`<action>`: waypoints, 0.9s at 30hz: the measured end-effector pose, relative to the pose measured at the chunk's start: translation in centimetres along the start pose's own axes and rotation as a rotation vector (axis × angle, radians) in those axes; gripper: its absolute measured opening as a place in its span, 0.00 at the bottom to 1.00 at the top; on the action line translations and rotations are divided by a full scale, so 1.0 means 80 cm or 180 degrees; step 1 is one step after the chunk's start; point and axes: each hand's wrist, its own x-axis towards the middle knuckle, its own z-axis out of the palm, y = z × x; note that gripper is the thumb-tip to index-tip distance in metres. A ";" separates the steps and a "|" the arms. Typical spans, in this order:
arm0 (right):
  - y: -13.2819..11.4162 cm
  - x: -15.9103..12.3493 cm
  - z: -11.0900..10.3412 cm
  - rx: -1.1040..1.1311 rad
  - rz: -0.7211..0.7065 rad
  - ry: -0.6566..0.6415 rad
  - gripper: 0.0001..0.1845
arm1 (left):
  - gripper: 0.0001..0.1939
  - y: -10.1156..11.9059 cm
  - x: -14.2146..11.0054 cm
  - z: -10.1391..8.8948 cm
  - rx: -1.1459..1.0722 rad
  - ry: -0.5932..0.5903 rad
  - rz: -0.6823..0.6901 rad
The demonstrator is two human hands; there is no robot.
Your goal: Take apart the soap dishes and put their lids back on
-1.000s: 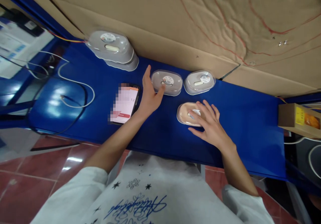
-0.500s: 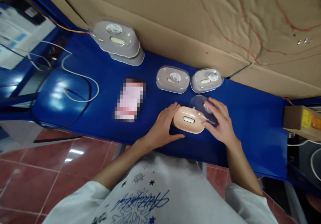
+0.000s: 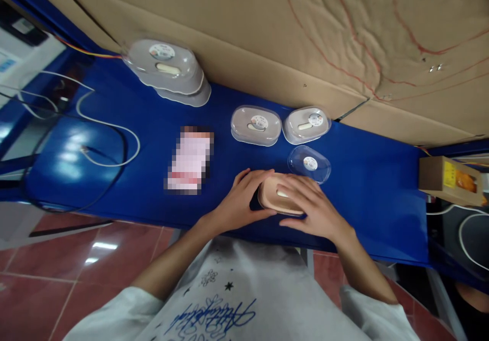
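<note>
A peach oval box [image 3: 272, 189] with a pale strip in its top rests near the front of the blue table. Around its left end curve the fingers and thumb of my left hand [image 3: 242, 201]. My right hand [image 3: 311, 206] lies over its top and right end, fingers across the pale strip, hiding much of the box. Just behind it, a clear oval cover [image 3: 319, 170] with a round sticker sits flat on the table. Two greyish oval boxes with clear covers stand farther back, a left one [image 3: 244, 124] and a right one [image 3: 293, 133].
More grey boxes [image 3: 179, 81] are stacked at the back left against a cardboard wall [image 3: 229, 40]. A phone [image 3: 189, 160], pixelated, lies left of my hands. White and black cables [image 3: 132, 135] loop over the table's left end. A cardboard carton [image 3: 433, 180] is at the right.
My right hand lifted the clear cover off the peach box, laid it behind and let go, then returned to the box. My left hand came from the back boxes to its left end.
</note>
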 end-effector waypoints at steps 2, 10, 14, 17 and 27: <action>-0.017 0.002 0.008 0.0055 -0.0066 0.0015 0.34 | 0.49 0.000 -0.002 -0.002 -0.0128 0.0120 -0.0063; -0.038 -0.006 0.026 0.0362 0.0109 0.0454 0.29 | 0.53 -0.001 -0.018 -0.005 -0.0493 0.0268 -0.0233; -0.044 -0.012 0.023 0.0696 0.0386 0.0709 0.29 | 0.53 -0.005 -0.026 0.001 -0.0523 0.0376 0.0016; -0.044 -0.017 0.019 0.0715 0.0615 0.0861 0.27 | 0.51 -0.006 -0.033 0.005 -0.0429 0.0310 0.0040; -0.018 -0.020 0.013 -0.0319 0.0785 0.0694 0.28 | 0.15 0.007 -0.041 0.007 0.0817 -0.0261 0.0544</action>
